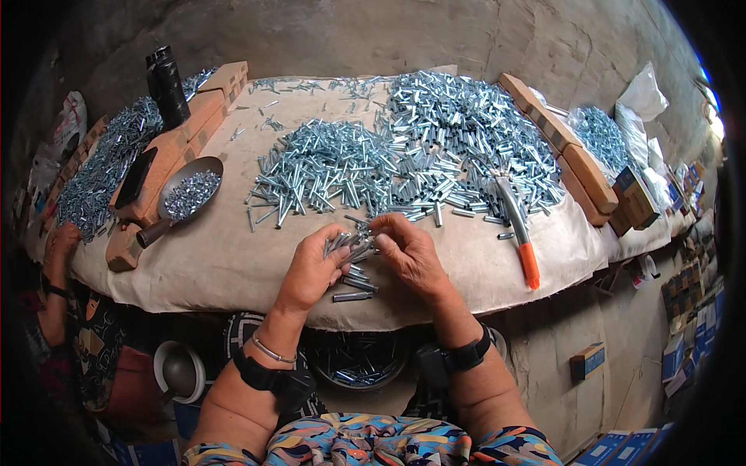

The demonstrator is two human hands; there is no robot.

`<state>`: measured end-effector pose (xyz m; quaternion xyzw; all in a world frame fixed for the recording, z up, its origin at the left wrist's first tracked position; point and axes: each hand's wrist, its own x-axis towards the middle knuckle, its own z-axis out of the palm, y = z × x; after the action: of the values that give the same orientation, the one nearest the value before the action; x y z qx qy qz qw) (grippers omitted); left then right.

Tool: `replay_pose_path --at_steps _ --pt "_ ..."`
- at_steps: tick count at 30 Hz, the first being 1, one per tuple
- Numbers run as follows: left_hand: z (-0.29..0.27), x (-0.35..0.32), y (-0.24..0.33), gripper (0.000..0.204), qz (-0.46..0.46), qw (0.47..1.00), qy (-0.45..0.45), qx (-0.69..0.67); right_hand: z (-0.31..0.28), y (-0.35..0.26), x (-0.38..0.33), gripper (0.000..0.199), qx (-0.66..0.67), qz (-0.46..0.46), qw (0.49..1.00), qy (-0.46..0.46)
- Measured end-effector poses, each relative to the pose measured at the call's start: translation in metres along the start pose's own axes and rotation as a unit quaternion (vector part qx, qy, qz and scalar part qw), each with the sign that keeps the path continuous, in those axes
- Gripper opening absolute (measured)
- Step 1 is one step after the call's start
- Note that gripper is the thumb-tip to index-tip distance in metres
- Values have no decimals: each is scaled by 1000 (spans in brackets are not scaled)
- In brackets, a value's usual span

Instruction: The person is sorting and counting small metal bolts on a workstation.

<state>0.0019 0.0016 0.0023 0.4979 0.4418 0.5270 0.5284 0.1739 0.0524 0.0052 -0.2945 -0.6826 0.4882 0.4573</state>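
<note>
My left hand (312, 264) is closed around a bunch of shiny metal bolts (359, 247) at the near middle of the cloth-covered table. Against the far end of the bunch, my right hand (409, 252) has its thumb and fingers drawn together; what they pinch is too small to make out. Several loose metal sleeves (353, 296) lie on the cloth just below my hands. Beyond them spreads a heap of long, thin bolts (322, 167), and to its right is a larger heap of tubular metal sleeves (458, 124).
A pan of small metal parts (191, 194) rests by bricks (172, 147) at left, near a phone (137, 177) and black bottle (167, 89). An orange-handled tool (522, 241) lies at right. Another person's hand (62, 242) is far left. Below the table edge sits a basin (357, 383).
</note>
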Motion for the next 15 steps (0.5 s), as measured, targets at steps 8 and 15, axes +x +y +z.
replay_pose_path --at_steps 8,15 --pt "0 0 1 11 4 1000 -1 7 1 4 -1 31 -46 -1 999 -5" --pt "0 -1 4 12 0 998 -10 -70 -6 9 -2 41 -67 14 998 -2"
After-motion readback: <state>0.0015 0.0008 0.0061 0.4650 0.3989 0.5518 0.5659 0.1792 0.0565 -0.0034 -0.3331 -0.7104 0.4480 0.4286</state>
